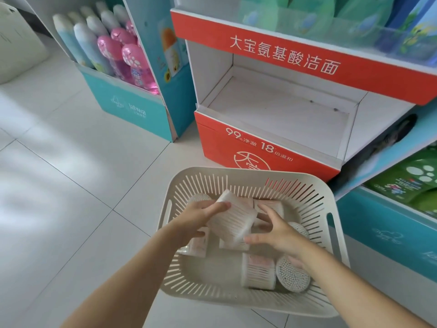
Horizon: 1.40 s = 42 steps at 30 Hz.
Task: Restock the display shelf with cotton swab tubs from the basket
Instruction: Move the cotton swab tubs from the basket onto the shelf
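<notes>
A beige slotted basket (248,181) sits on the floor in front of a red and white cardboard display shelf (267,150). Its lower compartment (279,110) holds nothing. Several clear cotton swab tubs lie in the basket, among them one on its side (259,271) and one showing its round end (293,276). My left hand (196,216) and my right hand (276,233) hold one tilted cotton swab tub (233,218) between them above the basket, with my left fingers curled over its upper end and my right thumb under its lower end.
A teal display box (132,107) with pink and white spray cans (118,50) stands at the left. A blue shelf unit with green packs (406,185) is at the right. Green bottles fill the shelf above (307,17). White tiled floor (71,185) spreads to the left.
</notes>
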Motion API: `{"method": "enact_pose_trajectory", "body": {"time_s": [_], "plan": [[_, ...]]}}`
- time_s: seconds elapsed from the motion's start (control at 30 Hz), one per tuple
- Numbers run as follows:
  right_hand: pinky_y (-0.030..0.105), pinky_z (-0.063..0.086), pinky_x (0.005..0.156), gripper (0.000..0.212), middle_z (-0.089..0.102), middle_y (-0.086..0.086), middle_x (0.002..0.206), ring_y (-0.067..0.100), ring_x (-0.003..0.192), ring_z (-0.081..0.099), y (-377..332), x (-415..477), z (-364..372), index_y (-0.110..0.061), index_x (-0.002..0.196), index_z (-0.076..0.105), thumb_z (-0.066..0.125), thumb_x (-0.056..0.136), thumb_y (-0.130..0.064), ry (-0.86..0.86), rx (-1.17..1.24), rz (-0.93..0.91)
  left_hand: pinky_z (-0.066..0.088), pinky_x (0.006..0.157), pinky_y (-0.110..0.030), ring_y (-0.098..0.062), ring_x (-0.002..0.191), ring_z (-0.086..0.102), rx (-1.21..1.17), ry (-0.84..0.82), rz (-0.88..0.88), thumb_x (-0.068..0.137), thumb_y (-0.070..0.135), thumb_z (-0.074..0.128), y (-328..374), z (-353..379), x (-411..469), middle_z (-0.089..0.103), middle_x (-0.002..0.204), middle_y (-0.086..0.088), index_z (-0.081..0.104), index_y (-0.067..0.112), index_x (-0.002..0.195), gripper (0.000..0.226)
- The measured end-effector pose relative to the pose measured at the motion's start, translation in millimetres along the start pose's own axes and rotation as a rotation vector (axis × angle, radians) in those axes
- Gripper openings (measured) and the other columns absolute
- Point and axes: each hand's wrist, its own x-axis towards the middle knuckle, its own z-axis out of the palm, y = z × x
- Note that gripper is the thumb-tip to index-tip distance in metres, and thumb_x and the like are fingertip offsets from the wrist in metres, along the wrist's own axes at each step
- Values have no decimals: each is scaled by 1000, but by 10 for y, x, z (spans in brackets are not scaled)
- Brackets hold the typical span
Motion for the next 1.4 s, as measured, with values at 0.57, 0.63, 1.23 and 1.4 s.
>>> {"method": "enact_pose_trajectory", "body": {"time_s": [0.57,0.63,1.23,1.4], "plan": [[29,52,78,98,47,-22,115,11,105,57,-172,-297,189,-36,133,35,89,54,-19,188,170,-192,51,93,-48,-25,119,57,-386,-261,108,60,35,79,-88,53,-199,56,133,-3,32,35,142,94],[25,50,79,102,32,-34,109,12,112,53,-147,-319,163,-38,139,29,88,59,-16,254,16,-256,54,88,-42,-22,112,62,-391,-217,75,63,39,79,-86,117,-196,62,124,-3,42,28,137,84],[42,41,97,100,34,0,148,23,128,41,62,-663,-538,-37,143,23,84,65,-20,455,59,-155,34,109,-43,-27,137,25,1346,37,172,72,29,77,-488,660,622,24,151,-2,15,19,149,100],[34,41,89,98,38,0,144,18,122,45,77,-710,-559,-36,143,27,84,65,-16,496,111,-175,42,103,-39,-29,127,40,1325,41,94,68,26,79,-692,687,725,26,140,-7,24,16,142,93]]}}
